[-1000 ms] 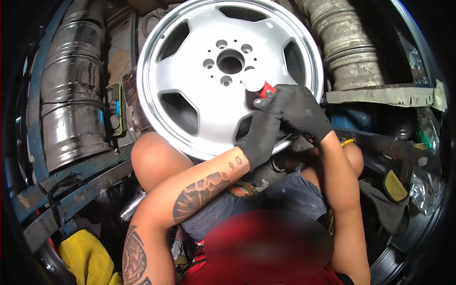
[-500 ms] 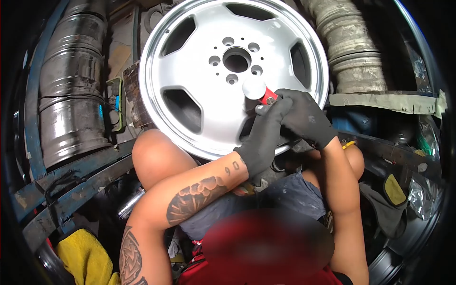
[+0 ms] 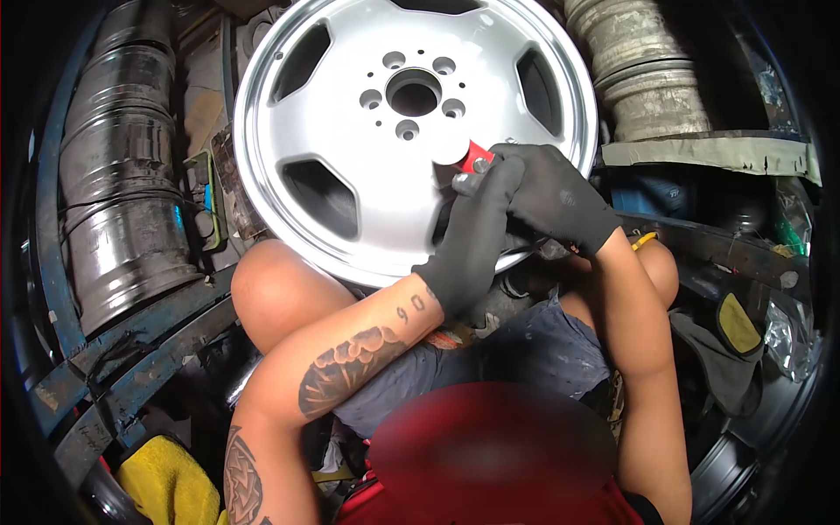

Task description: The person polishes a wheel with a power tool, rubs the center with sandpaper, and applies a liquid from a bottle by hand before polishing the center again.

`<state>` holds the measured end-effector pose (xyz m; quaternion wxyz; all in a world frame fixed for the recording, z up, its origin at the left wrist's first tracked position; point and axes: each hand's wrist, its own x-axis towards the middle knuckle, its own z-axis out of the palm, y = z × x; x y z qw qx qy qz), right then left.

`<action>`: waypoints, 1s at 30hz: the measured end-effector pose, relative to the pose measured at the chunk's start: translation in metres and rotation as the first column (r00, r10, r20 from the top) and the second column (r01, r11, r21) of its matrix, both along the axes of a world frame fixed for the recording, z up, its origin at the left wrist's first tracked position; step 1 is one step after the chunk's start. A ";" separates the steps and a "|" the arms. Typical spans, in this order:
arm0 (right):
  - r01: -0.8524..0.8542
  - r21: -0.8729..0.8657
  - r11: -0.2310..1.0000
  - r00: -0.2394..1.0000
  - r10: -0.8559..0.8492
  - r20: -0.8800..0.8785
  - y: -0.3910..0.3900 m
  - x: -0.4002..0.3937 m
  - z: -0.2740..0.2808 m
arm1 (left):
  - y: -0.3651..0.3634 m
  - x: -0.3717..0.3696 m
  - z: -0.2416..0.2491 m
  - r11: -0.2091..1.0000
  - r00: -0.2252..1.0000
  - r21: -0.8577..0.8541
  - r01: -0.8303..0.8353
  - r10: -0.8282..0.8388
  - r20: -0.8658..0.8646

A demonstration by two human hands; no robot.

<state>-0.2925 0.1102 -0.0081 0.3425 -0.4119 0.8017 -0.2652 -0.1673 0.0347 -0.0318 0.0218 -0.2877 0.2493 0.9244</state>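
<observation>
In front of me lies a silver alloy wheel (image 3: 350, 105) with five lug holes around its centre bore. Over the spoke below the hub sits a red tool (image 3: 475, 157) with a round white head (image 3: 451, 147), its face close over the silver surface. My left hand (image 3: 477, 223), in a dark grey glove, closes around the tool from below. My right hand (image 3: 556, 192), gloved alike, wraps it from the right, pressed against the left. Most of the tool's body is hidden by the gloves.
Stacked metal rims (image 3: 122, 184) stand at the left behind a blue-painted metal frame (image 3: 166, 315). More rims (image 3: 652, 96) are stacked at the upper right, above a tape-covered ledge (image 3: 709, 162). A yellow cloth (image 3: 171, 481) lies lower left. My knees flank the wheel.
The wheel, hands and tool have shifted slightly up and left in view together. The white head stays over nearly the same spot below the hub, and both hands keep their grip.
</observation>
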 end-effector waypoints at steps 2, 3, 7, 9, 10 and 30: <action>-0.051 -0.001 0.999 0.999 0.051 0.010 0.004 0.002 -0.010 | 0.004 0.004 -0.002 1.000 0.999 -0.025 -0.015 0.016 0.028; -0.072 -0.017 0.997 0.997 0.072 -0.007 0.005 0.001 -0.014 | 0.006 0.003 -0.003 0.999 0.998 -0.049 -0.021 0.024 0.059; -0.036 -0.021 0.999 0.997 0.035 -0.073 0.006 -0.003 -0.016 | 0.000 -0.001 -0.001 0.983 0.998 -0.176 0.055 -0.047 0.049; 0.014 -0.010 1.000 0.996 -0.015 -0.090 0.007 -0.004 -0.009 | 0.004 -0.009 -0.002 0.986 0.999 -0.162 0.031 -0.024 0.045; 0.027 -0.007 1.000 0.995 -0.028 -0.092 0.010 -0.004 -0.004 | 0.005 -0.010 0.000 0.984 0.998 -0.171 0.039 -0.030 0.058; -0.221 0.063 0.973 0.974 0.223 -0.032 -0.007 -0.001 -0.029 | 0.005 0.011 -0.007 0.982 0.983 -0.186 -0.040 0.071 0.167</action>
